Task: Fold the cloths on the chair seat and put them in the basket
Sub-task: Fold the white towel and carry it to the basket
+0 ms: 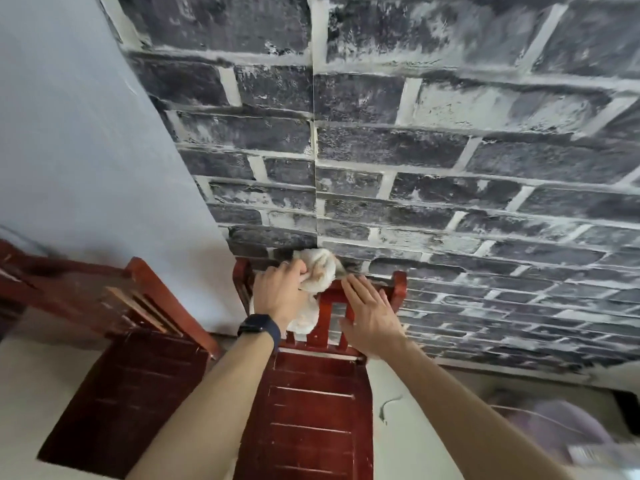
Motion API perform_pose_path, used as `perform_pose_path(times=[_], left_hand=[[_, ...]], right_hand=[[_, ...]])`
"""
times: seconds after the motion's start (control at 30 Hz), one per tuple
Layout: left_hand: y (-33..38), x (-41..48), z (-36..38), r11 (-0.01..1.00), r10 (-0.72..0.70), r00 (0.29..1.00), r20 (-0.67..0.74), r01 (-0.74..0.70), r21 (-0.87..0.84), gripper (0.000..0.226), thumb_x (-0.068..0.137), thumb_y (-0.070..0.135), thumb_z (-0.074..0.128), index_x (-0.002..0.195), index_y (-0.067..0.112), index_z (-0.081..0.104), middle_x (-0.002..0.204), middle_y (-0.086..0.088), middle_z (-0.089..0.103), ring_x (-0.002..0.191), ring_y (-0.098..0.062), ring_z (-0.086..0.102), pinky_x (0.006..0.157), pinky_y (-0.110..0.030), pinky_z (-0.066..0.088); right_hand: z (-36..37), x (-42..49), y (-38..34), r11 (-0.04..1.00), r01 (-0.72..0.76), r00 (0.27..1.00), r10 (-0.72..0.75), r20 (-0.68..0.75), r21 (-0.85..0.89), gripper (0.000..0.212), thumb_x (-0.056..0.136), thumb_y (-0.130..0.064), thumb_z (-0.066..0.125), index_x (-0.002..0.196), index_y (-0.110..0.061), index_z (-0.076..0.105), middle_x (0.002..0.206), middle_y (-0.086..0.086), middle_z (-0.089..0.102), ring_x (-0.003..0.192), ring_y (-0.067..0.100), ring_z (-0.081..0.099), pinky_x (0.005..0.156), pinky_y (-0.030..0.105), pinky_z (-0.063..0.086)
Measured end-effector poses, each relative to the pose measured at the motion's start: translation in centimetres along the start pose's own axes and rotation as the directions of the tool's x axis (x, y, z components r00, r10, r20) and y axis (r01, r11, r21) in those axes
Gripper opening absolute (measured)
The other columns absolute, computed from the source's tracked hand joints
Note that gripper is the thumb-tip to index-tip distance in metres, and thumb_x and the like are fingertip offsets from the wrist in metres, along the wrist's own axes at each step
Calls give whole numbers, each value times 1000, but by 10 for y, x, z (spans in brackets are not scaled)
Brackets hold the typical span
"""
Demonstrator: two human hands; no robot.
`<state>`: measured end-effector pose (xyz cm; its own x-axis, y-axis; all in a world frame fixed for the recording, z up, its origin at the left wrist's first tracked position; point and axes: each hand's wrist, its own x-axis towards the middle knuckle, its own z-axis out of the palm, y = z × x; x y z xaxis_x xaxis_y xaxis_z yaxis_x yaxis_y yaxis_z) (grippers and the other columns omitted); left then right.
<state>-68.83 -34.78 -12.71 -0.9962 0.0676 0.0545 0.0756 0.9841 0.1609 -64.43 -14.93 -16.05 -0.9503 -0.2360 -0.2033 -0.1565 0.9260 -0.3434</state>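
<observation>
Left hand (278,294) grips the bunched cloth (318,268) at the chair (311,410) back's top edge; right hand (372,318) flat, empty. The hanging end may catch a slat.

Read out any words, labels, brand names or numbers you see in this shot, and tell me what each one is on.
No text can be read in this view.
Watch on the left wrist: screen dark, nothing showing.
Pale patch at lower right: may carry print, too blurred to read.
Cloth, chair, brick wall: no lettering.
</observation>
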Motion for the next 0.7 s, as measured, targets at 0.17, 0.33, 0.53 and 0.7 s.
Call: perform_pose_path(times=[0.17,0.33,0.53,0.7], left_hand=[[2,3,-36,826,-154,987,53,158,-541,33,82,32,75,112,24,64,101,6,69,92,-17,64,70,-28,48],[31,-26,-92,401,-67,976,206,216,-890,28,74,31,75,101,28,70,101,2,74,99,-19,69,84,-38,57],[86,-109,-97,345,187,927,324,247,-906,35,77,27,79,108,36,67,106,7,74,100,-16,70,84,-34,54],[142,-193,-64,316,363,809,463,360,-878,37,82,22,79,115,33,69,111,4,74,106,-17,69,89,-32,52]], right_hand=[[-11,0,-1,991,-40,997,32,65,129,82,94,-48,53,161,-23,14,168,-11,5,155,10,-3,125,47,1],[-60,-43,-17,368,-168,979,174,109,915,31,99,-39,57,123,-21,65,117,-9,66,123,21,56,99,31,41],[-80,-183,-10,205,-71,947,322,2,976,75,80,-80,53,116,-16,70,119,14,69,116,30,63,106,50,46],[-43,-255,13,333,-256,901,423,99,908,76,77,-83,55,92,-10,70,93,8,73,89,29,70,83,43,58]])
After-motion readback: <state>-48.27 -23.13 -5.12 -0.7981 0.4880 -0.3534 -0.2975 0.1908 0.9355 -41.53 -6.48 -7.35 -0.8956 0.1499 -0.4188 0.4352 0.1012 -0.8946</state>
